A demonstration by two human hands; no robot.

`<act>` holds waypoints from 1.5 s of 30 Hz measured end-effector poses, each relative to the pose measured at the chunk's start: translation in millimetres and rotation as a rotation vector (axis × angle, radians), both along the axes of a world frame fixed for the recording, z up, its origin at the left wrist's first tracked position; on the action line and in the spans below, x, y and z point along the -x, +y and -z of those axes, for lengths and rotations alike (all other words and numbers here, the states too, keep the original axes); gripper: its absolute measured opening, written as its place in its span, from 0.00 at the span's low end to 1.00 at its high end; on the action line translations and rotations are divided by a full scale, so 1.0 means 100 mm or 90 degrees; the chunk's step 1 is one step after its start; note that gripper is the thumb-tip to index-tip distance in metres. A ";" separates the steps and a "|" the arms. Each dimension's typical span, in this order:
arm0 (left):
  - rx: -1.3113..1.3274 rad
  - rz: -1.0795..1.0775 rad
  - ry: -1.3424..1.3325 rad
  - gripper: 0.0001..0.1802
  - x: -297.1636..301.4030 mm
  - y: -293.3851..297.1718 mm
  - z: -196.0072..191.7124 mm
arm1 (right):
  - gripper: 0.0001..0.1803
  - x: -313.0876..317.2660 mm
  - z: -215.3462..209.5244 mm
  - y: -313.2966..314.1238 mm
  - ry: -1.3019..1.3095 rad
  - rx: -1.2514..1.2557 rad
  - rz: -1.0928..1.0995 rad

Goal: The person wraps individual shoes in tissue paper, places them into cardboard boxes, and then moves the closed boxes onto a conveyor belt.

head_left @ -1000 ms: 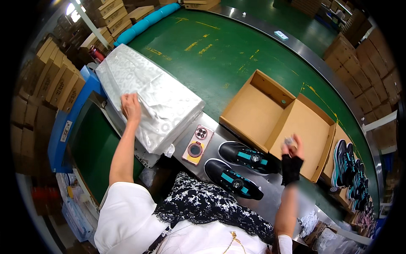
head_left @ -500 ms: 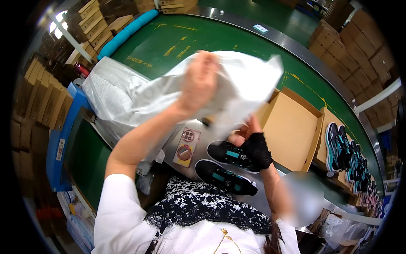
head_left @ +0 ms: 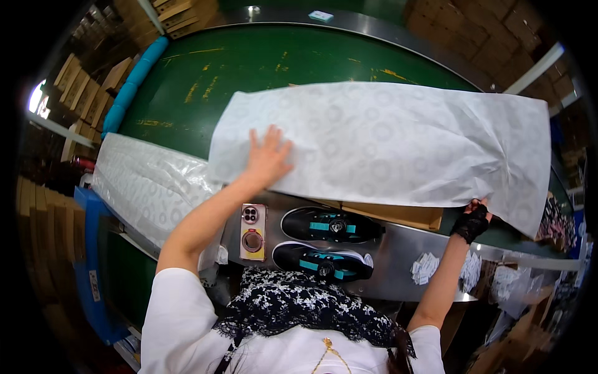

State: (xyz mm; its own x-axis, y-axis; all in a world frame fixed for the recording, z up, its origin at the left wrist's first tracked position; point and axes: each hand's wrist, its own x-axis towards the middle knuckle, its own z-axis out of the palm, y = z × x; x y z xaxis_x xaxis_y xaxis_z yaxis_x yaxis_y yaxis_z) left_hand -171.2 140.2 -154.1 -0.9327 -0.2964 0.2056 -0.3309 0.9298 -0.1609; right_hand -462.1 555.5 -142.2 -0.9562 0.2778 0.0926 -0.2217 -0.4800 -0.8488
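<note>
Left hand (head_left: pixel 266 157) lay flat, fingers spread, on the left part of a large white tissue sheet (head_left: pixel 398 146) spread over the cardboard box (head_left: pixel 398 215) on the green belt (head_left: pixel 205 75). Right hand (head_left: pixel 473 218), in a black fingerless glove, pinched the sheet's near right edge. Two black shoes (head_left: pixel 327 243) sat near the person, phone (head_left: pixel 253 232) to their left, paper stack (head_left: pixel 146 184) further left.
</note>
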 end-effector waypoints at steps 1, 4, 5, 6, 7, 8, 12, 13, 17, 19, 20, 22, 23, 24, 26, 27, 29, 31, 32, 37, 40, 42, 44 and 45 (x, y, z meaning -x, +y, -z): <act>0.001 -0.030 0.040 0.33 -0.10 -0.17 0.03 | 0.11 0.00 0.06 0.18 -0.020 -0.004 0.038; -0.062 -0.236 0.156 0.41 -0.18 -0.46 -0.05 | 0.11 -0.12 0.20 0.57 -0.114 -0.062 0.074; -0.238 -0.315 0.234 0.42 -0.28 -0.68 0.08 | 0.11 -0.16 0.25 0.61 -0.152 -0.083 0.058; -0.413 -0.399 0.313 0.44 -0.41 -0.96 0.33 | 0.13 -0.22 0.30 0.62 -0.238 -0.114 0.044; -0.595 -0.475 0.389 0.46 -0.45 -1.10 0.48 | 0.13 -0.36 0.31 0.63 -0.212 -0.207 0.023; -0.758 -0.513 0.353 0.46 -0.33 -1.04 0.44 | 0.14 -0.59 0.31 0.64 -0.186 -0.301 0.020; -1.158 -0.473 0.253 0.42 -0.12 -0.69 0.36 | 0.21 -1.77 0.02 -0.03 0.394 -0.899 -0.156; -1.201 -0.403 0.242 0.41 -0.03 -0.63 0.43 | 0.17 -1.94 0.13 -0.09 0.553 -0.936 -0.337; -1.410 -0.435 0.269 0.32 0.23 -0.23 0.43 | 0.12 -2.58 0.25 -0.49 0.755 -1.031 -0.628; -1.381 -0.426 0.335 0.30 0.23 -0.18 0.50 | 0.13 -2.53 0.24 -0.64 0.804 -1.169 -0.683; -1.363 -0.401 0.366 0.30 0.20 -0.16 0.54 | 0.13 -2.47 0.08 -0.74 0.793 -1.075 -0.654; -1.294 -0.361 0.444 0.25 0.18 -0.01 0.43 | 0.15 -2.40 -0.22 -0.88 0.645 -1.000 -0.718; -1.280 -0.307 0.452 0.23 0.08 -0.03 0.39 | 0.16 -2.35 -0.37 -0.93 0.578 -0.956 -0.746; -1.268 -0.255 0.461 0.21 -0.04 -0.12 0.38 | 0.16 -2.24 -0.54 -0.98 0.474 -0.939 -0.783; -1.155 -0.221 0.494 0.17 -0.22 -0.13 0.24 | 0.18 -2.08 -0.59 -1.07 0.130 -0.570 -0.773; -1.058 -0.236 0.511 0.16 -0.27 -0.11 0.14 | 0.19 -2.01 -0.73 -1.17 -0.139 -0.361 -0.803; -0.931 -0.244 0.506 0.15 -0.39 -0.11 0.03 | 0.22 -1.73 -0.83 -1.42 -0.112 -0.439 -0.705; -0.831 -0.206 0.472 0.14 -0.29 0.06 -0.22 | 0.21 -1.43 -0.33 -1.67 -0.077 -0.545 -0.525; -0.813 -0.160 0.477 0.14 -0.26 0.15 -0.33 | 0.20 -1.35 -0.14 -1.86 -0.063 -0.595 -0.497; -0.740 -0.011 0.376 0.12 0.19 0.69 -0.52 | 0.11 -1.43 0.23 -2.58 -0.017 -0.776 -0.634; -0.694 0.091 0.238 0.23 0.47 0.88 -0.50 | 0.15 -1.52 0.65 -2.52 0.263 -0.565 -0.803; -0.847 0.121 0.270 0.28 0.55 0.78 -0.28 | 0.19 -1.62 0.26 -2.33 0.243 -0.735 -0.805; -1.232 0.038 0.359 0.29 0.62 0.62 -0.14 | 0.19 -1.52 -0.10 -2.02 0.272 -0.944 -0.686; -1.312 -0.035 0.455 0.25 0.66 0.57 -0.17 | 0.18 -1.43 -0.02 -1.81 0.371 -0.883 -0.539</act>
